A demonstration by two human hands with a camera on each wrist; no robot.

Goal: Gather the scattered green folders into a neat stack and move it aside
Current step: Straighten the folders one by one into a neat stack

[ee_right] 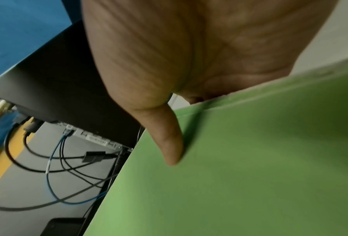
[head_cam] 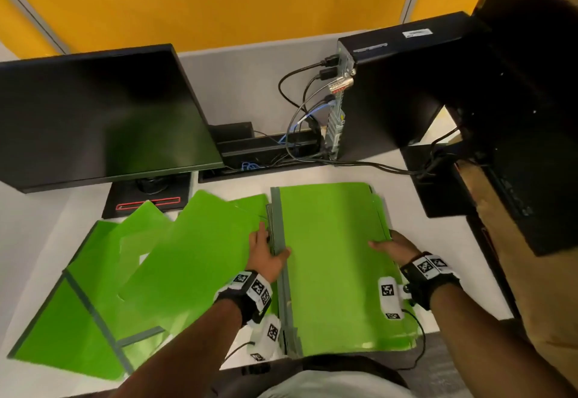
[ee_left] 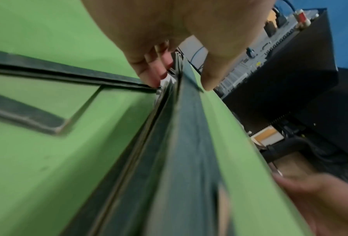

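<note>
A stack (head_cam: pixel 331 260) of green folders lies on the white desk (head_cam: pixel 40 213), held at both sides. The left hand (head_cam: pixel 266 253) grips its grey spine edge, thumb on top; the right hand (head_cam: pixel 392 246) pinches the opposite edge. More folders (head_cam: pixel 175 260) lie fanned to the left, before a dark monitor (head_cam: pixel 100 116). The label (head_cam: pixel 417 33) on the computer (head_cam: pixel 391 91) is too blurred to read.

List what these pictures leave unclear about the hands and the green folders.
- Right hand fingers: hidden under the stack in the head and right wrist views; only the thumb shows.
- Folder count in the stack: edges blurred in the left wrist view.
- Scattered folders: they overlap, and the left forearm covers part of them, so no count.
- Left hand fingertips: partly behind the stack's grey spine.
</note>
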